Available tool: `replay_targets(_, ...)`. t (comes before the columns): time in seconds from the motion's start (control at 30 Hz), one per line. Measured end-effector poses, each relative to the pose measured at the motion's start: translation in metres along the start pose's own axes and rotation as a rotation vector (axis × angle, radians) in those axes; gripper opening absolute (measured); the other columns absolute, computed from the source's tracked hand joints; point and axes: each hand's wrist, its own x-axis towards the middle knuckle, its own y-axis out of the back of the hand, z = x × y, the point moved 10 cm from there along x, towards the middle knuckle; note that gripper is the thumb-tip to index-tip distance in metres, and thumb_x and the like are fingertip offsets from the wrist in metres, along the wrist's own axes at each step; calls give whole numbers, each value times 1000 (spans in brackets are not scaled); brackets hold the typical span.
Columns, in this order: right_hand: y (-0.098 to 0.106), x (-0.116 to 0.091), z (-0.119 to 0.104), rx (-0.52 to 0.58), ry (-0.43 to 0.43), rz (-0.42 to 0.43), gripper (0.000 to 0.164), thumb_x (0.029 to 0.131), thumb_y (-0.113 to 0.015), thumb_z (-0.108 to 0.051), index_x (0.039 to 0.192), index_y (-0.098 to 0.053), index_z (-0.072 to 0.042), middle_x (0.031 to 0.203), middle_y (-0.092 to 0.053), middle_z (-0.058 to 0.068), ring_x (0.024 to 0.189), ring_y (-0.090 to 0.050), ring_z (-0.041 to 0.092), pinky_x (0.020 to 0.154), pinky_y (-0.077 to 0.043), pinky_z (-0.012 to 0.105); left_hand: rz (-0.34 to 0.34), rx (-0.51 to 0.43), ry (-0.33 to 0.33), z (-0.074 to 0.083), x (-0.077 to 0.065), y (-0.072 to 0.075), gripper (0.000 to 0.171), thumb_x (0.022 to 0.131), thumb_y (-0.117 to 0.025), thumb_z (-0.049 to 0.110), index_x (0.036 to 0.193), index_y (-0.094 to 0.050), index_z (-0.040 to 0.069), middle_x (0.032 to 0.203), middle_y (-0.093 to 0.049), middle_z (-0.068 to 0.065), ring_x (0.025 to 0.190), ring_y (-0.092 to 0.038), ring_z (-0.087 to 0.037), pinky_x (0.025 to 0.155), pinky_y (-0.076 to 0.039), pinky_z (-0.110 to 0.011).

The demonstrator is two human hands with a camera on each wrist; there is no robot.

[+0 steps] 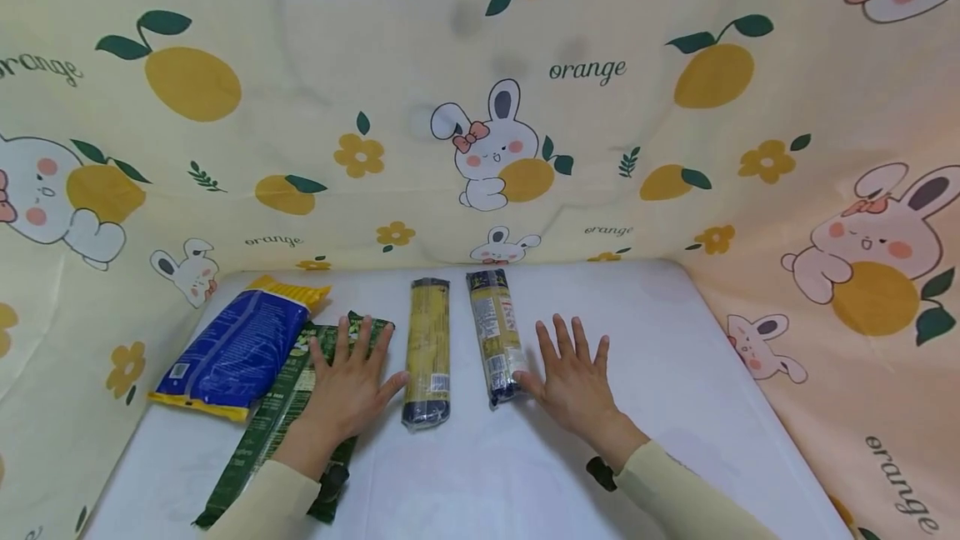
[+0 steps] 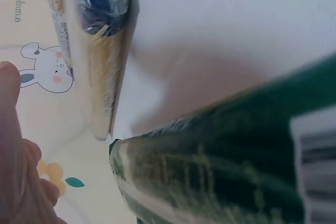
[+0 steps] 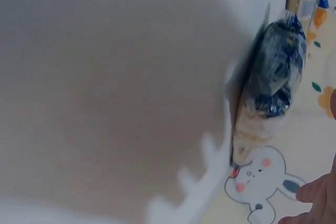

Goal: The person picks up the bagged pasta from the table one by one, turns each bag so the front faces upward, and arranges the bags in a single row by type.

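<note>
My left hand, fingers spread, is over a long green packet and holds nothing. Beside its thumb lies a clear pack of dried spaghetti with dark blue ends. My right hand is also spread and empty, just right of a second spaghetti pack; its thumb overlaps that pack's lower end in the head view. The right wrist view shows the fingers apart from this pack. In the left wrist view, a gap separates the left hand from the green packet.
A blue bag with yellow ends lies at the left, its right side against the green packet. Everything rests on a white table. A cloth printed with rabbits and oranges hangs behind and along both sides.
</note>
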Motion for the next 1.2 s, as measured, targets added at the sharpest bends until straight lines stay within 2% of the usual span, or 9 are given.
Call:
replay_targets(0.1,-3,2,-8,-12,21,-12,92,101,-52,-71,167,-29,-11,175,-19,20,162,-9,46,120,-6,80,2,13,-9,3,4,-3,83,106,-50,62,170,-23,16,176,-8,-19,161,2,-51,117,3,-83)
replay_targets(0.2,-8,6,-21,0,53,-41,90,101,-54,-68,167,-31,-11,174,-21,20,162,-11,45,121,-11,79,-8,27,-40,13,13,-7,79,108,-47,59,169,-25,15,176,-10,-20,161,1,-49,118,0,-83)
replay_targets(0.37,-23,14,-41,17,114,-81,88,102,-53,-67,166,-33,-10,173,-27,19,161,-18,44,120,-19,77,-35,46,-131,52,39,-15,73,111,-40,57,168,-29,13,174,-20,-21,162,-6,-46,119,-6,-81)
replay_targets(0.53,-37,13,-49,-7,115,-154,85,105,-49,-64,167,-30,-8,173,-26,17,161,-21,41,121,-23,74,-93,62,-209,95,62,-29,68,112,-38,55,167,-31,15,174,-24,-16,163,-13,-41,122,-12,-77)
replay_targets(0.77,-38,-1,-55,8,123,-159,82,107,-49,-60,167,-30,-8,174,-24,16,161,-22,39,121,-25,72,-166,64,-242,129,83,-49,62,115,-30,49,167,-33,15,175,-26,-9,164,-16,-34,126,-16,-70)
replay_targets(0.93,-36,-30,-57,33,147,-124,82,107,-50,-58,167,-28,-7,173,-26,17,160,-24,41,120,-24,74,-216,36,-278,146,80,-56,61,115,-31,46,168,-29,14,175,-25,-9,164,-15,-32,127,-15,-68)
replay_targets(1.1,-31,-60,-59,32,162,-107,81,107,-50,-58,166,-31,-6,172,-30,16,159,-27,42,118,-27,75,-240,29,-339,161,66,-59,64,115,-32,47,168,-27,13,176,-21,-8,164,-15,-31,128,-15,-64)
replay_targets(1.2,-28,-73,-60,71,166,-120,76,109,-47,-56,166,-33,-8,172,-31,15,159,-27,42,118,-27,75,-262,22,-370,166,57,-64,66,114,-32,49,168,-26,12,176,-21,-8,164,-15,-31,129,-16,-62)
